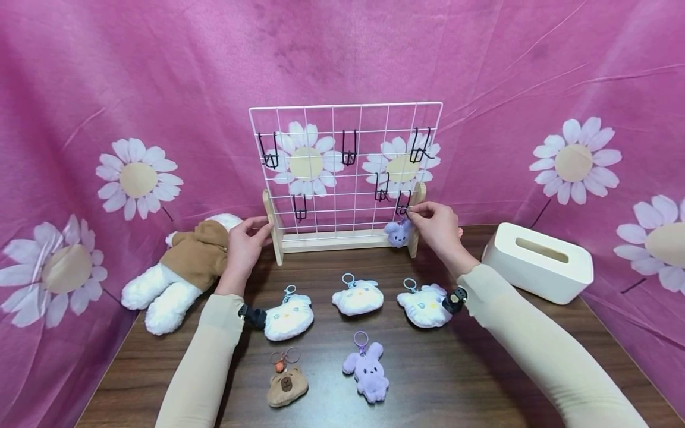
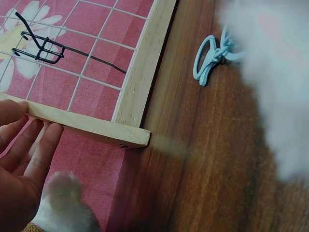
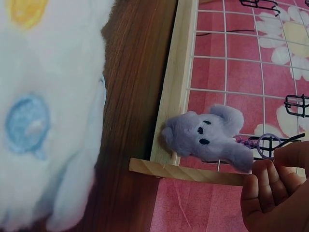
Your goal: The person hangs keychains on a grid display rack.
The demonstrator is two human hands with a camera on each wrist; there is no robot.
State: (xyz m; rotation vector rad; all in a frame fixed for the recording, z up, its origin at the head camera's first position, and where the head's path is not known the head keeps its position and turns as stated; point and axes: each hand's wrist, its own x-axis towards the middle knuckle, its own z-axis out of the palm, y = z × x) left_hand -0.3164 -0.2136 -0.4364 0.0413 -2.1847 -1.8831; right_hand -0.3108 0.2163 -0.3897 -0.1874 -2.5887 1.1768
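A white wire grid rack (image 1: 348, 176) with wooden posts and base stands at the back of the table. My left hand (image 1: 248, 245) grips its left wooden post (image 2: 91, 123), thumb on one side and fingers on the other. At the lower right of the grid, my right hand (image 1: 436, 229) pinches the ring (image 3: 268, 145) of a purple bunny keychain (image 3: 205, 133) by a black hook (image 1: 404, 204). The bunny hangs before the wooden base; whether its ring is over the hook is hard to tell. Other black hooks (image 1: 349, 148) sit on the grid.
White cat-face keychains (image 1: 357, 299) lie in a row in front of the rack. Nearer are a brown capybara keychain (image 1: 288, 387) and another purple bunny keychain (image 1: 369, 374). A plush toy (image 1: 195, 261) lies at left, a white tissue box (image 1: 535, 261) at right.
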